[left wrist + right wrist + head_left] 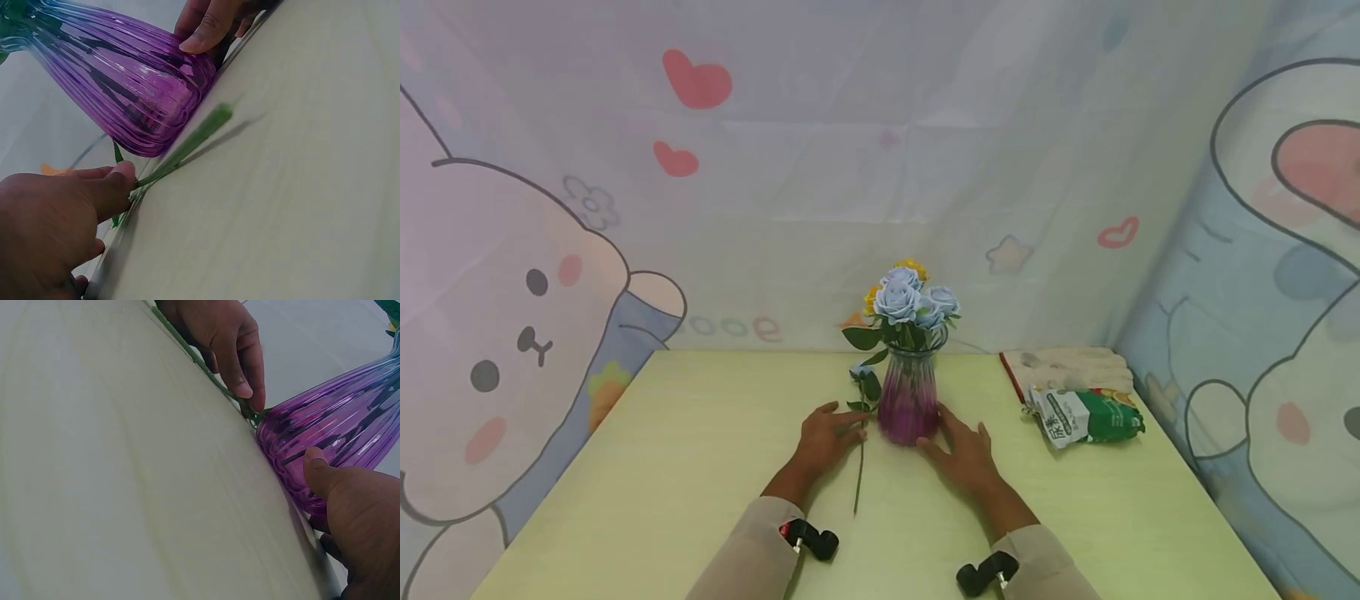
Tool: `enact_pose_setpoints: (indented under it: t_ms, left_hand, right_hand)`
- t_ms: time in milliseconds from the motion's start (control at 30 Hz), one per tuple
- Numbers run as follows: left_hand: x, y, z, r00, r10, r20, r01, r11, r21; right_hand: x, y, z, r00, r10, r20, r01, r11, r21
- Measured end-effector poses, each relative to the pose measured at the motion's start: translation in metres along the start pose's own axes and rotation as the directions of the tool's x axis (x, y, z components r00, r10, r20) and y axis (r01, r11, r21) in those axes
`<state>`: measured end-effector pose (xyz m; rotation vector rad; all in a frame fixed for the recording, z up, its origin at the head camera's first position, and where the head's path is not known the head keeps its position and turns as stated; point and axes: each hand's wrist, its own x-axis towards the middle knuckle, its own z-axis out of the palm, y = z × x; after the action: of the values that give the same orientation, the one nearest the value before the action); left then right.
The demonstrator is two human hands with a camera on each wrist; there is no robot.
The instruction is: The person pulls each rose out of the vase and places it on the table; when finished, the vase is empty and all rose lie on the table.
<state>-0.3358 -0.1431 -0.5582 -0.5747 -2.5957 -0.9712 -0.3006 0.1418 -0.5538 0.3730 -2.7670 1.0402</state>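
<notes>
A clear-to-purple glass vase (908, 398) stands upright on the table, holding several light blue roses (897, 300) and some yellow flowers (913, 267) with green leaves. Left of it, a single blue rose (860, 475) lies with its bloom toward the back and its green stem toward me. My left hand (824, 439) pinches that stem between thumb and fingers, close to the vase's base. On the other side my right hand (967, 460) holds the vase low down, its thumb on the near face. In the right wrist view the other fingers are partly hidden behind the glass.
At the table's right rear lie a green and white packet (1093, 417) and pale gloves (1067, 368) with a red edge. A printed cloth (820, 167) hangs behind the pale yellow table (700, 467) and along both sides.
</notes>
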Motion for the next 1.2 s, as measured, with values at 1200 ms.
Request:
enact_pose_setpoints:
  t_ms: [1200]
  left_hand:
    - [0.027,0.083,-0.05,0.962,-0.081,-0.262,-0.047,0.892,-0.449]
  right_hand:
    - [0.0,0.002,0.001,0.999,0.039,0.037,-0.04,0.999,0.021]
